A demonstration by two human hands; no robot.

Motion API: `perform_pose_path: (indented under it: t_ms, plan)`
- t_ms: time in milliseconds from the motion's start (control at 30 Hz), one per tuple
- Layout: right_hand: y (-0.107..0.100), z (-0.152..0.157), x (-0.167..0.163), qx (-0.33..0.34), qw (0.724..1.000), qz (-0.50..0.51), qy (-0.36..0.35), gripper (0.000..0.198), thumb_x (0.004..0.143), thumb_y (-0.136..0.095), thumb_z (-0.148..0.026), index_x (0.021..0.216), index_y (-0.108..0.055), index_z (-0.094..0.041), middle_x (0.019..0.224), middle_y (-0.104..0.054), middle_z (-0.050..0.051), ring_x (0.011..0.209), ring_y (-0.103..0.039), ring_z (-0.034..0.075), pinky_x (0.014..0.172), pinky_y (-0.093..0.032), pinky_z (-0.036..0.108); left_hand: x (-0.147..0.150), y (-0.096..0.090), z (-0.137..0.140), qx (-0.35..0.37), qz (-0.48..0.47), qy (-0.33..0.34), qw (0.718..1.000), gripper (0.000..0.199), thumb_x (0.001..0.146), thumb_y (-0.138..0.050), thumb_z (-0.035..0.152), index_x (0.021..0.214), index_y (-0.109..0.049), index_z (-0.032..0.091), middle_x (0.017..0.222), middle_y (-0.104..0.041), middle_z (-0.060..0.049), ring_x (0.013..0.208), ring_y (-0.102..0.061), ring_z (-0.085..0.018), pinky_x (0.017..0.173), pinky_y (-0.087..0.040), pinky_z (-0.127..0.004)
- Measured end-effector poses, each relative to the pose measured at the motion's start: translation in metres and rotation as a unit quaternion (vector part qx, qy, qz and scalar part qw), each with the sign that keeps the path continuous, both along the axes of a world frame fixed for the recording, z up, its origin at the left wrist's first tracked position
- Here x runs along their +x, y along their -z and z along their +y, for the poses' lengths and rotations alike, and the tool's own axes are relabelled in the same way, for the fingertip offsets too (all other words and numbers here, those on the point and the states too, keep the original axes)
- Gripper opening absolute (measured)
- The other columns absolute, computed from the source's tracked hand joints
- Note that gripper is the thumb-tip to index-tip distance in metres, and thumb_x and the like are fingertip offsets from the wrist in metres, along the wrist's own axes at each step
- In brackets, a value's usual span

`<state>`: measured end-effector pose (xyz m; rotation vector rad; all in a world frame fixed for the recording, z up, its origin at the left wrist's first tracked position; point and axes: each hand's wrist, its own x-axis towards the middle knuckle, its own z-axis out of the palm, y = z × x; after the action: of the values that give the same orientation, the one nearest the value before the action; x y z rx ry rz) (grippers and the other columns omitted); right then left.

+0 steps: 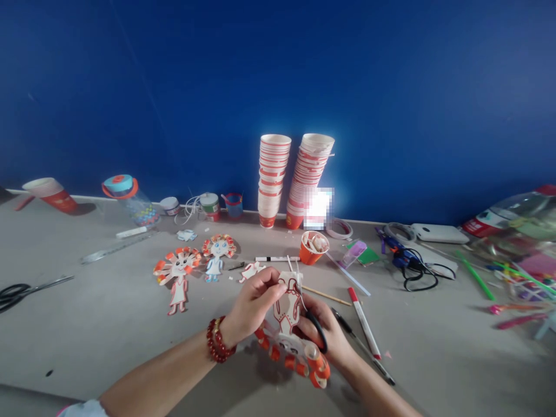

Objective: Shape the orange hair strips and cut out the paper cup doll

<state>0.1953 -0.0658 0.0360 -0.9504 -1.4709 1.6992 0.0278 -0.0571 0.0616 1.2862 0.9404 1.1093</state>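
My left hand (259, 301) pinches the edge of a paper doll (286, 310), a white cutout with a red-outlined dress and legs pointing away from me. Its head, fringed with curled orange strips, hangs nearest me. In my right hand (328, 327) is a pair of black-handled scissors (320, 330), the blades up against the right side of the doll's legs. How far the blades are apart I cannot tell. Two finished-looking paper dolls, one red (178, 289) and one blue (214, 267), lie flat to the left. A smaller white cutout (251, 271) lies just beyond my left hand.
Two tall paper cup stacks (274, 179) stand by the blue wall. An orange cup (310, 255) holds paper scraps. A red marker (364, 321) and a pen (369, 353) lie right of my hands. Other scissors (35, 288) lie far left; a plastic bottle (512, 214) lies far right.
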Motion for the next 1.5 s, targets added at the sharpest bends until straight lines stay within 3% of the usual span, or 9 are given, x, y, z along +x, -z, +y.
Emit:
perform_pose_path:
  t_ms: [467, 767, 1067, 1300, 1500]
  plan:
    - [0.003, 0.007, 0.01, 0.026, 0.997, -0.065, -0.011, 0.036, 0.076, -0.059, -0.051, 0.073, -0.047, -0.017, 0.056, -0.047, -0.004, 0.045, -0.043, 0.008, 0.043, -0.032, 0.019, -0.012, -0.006, 0.008, 0.024, 0.048, 0.029, 0.998, 0.024, 0.085, -0.05, 0.034, 0.068, -0.042, 0.018, 0.064, -0.033, 0.004, 0.057, -0.028, -0.009, 0.053, -0.026, -0.022]
    - [-0.012, 0.011, 0.013, 0.034, 0.993, -0.112, -0.034, 0.032, 0.073, -0.062, -0.044, 0.063, -0.045, -0.019, 0.047, -0.045, -0.006, 0.04, -0.04, 0.008, 0.04, -0.03, 0.019, -0.025, -0.019, 0.014, 0.023, 0.098, 0.083, 0.991, 0.024, 0.084, -0.052, 0.037, 0.071, -0.045, 0.017, 0.064, -0.035, 0.004, 0.055, -0.028, -0.009, 0.05, -0.025, -0.022]
    - [0.002, 0.012, 0.018, 0.04, 0.994, -0.092, -0.053, 0.037, 0.08, -0.056, -0.052, 0.074, -0.049, -0.016, 0.05, -0.051, -0.004, 0.04, -0.04, 0.007, 0.042, -0.027, 0.019, -0.023, -0.019, 0.014, 0.034, 0.104, 0.077, 0.991, 0.023, 0.085, -0.049, 0.035, 0.071, -0.044, 0.017, 0.065, -0.035, 0.004, 0.056, -0.029, -0.009, 0.051, -0.025, -0.022]
    - [-0.004, 0.011, 0.017, 0.034, 0.994, -0.088, -0.053, 0.039, 0.078, -0.056, -0.054, 0.07, -0.046, -0.018, 0.048, -0.049, -0.005, 0.04, -0.039, 0.008, 0.042, -0.026, 0.019, -0.024, -0.02, 0.014, 0.024, 0.102, 0.082, 0.991, 0.024, 0.084, -0.051, 0.036, 0.071, -0.045, 0.017, 0.065, -0.033, 0.004, 0.055, -0.027, -0.008, 0.049, -0.023, -0.022]
    - [-0.009, 0.011, 0.019, 0.054, 0.99, -0.12, -0.043, 0.033, 0.077, -0.057, -0.045, 0.064, -0.042, -0.019, 0.045, -0.044, -0.006, 0.04, -0.04, 0.008, 0.041, -0.027, 0.02, -0.027, -0.018, 0.016, 0.026, 0.099, 0.088, 0.991, 0.022, 0.084, -0.052, 0.035, 0.071, -0.046, 0.017, 0.064, -0.033, 0.004, 0.055, -0.027, -0.009, 0.05, -0.023, -0.022]
